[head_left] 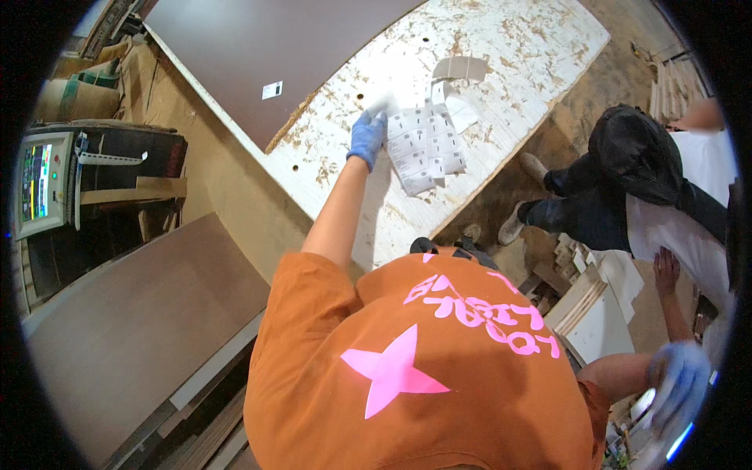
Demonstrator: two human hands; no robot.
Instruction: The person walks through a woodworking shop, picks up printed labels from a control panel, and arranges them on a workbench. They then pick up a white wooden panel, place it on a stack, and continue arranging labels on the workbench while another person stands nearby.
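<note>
My left hand [368,138], in a blue glove, reaches over the worn white board. Its fingers stretch out at the left edge of several white label sheets [415,149], with the fingertips pale and smeared. I cannot tell whether they press on the paper. The label strips overlap one another, and a curled pale strip [460,69] lies just beyond them. Far off to the right, my right hand [680,384], also in a blue glove, is held out away from the board. Motion blurs its fingers, so what they do is hidden.
A brown panel [258,47] bearing a small white label [272,90] rests on the white board [501,47]. Left stand a control screen [41,184] and another brown panel [141,329]. At the right, a person [627,180] sits near stacked board pieces [587,313].
</note>
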